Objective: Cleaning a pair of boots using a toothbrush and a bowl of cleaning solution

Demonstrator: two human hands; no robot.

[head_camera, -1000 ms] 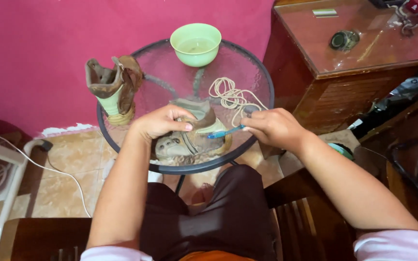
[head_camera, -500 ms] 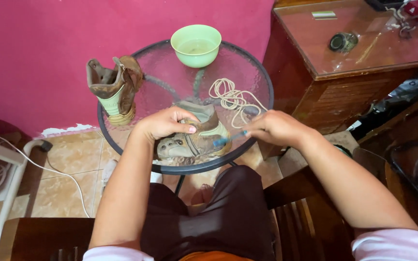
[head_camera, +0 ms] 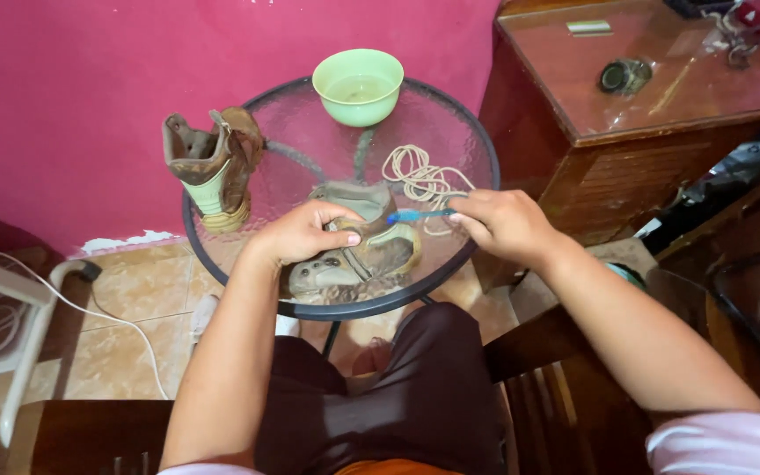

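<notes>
Left hand clamped over the near boot, fingers curled on its upper, pinning it on its side at the front of the round glass counter, just above the lap

Right hand closed around a blue-handled brush, fingers pinched on the handle, bristle end laid against the boot's collar at the ankle opening

Compared with half a second ago: brush drawn slightly up and outward, now lying flatter along the top of the boot instead of angled down into it; left thumb shifted a touch toward the toe; boot itself unmoved. Reads as one stroke of scrubbing along the collar, work mid-way rather than near done, judging by the dirt on the toe and sole

Loose cream lace coiled on the glass just behind the brush, touching neither hand, pulled out of the boot by the look of the bare eyelets

Second boot standing upright at the left rim of the counter, well apart from both hands, untouched

Pale green bowl at the far edge with liquid in it, near the pink wall; dark wooden cabinet to the right; white cable trailing over the tiled floor on the left
</notes>
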